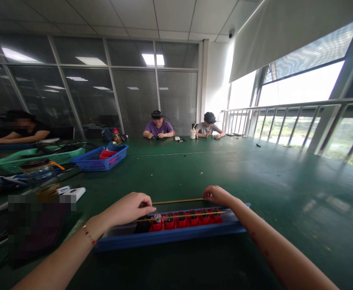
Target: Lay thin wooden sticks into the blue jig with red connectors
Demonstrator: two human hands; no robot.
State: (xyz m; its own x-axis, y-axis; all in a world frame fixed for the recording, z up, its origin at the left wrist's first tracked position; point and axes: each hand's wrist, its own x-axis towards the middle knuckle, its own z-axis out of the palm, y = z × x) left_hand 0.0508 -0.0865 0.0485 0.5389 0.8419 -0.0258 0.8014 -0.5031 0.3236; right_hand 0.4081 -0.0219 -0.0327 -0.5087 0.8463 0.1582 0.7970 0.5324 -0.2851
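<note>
A long blue tray [170, 238] lies on the table in front of me. In it stands a row of red holders [193, 220] with dark or clear pieces in them, and a black block is at their left. One thin yellowish stick [178, 201] runs level along the tray's far side, between my two hands. My left hand [131, 207] is closed at its left end, my right hand [217, 195] at its right end; the fingertips are partly hidden. A second thin stick [191, 216] crosses above the red holders.
To the left are a blue basket [102, 163] with a red box, a green basket [70, 155] holding dark cables, a glass jar [40, 177] and a white device [79, 194]. Across the green table [170, 177] sit two people; another sits at far left. A railing runs along the right.
</note>
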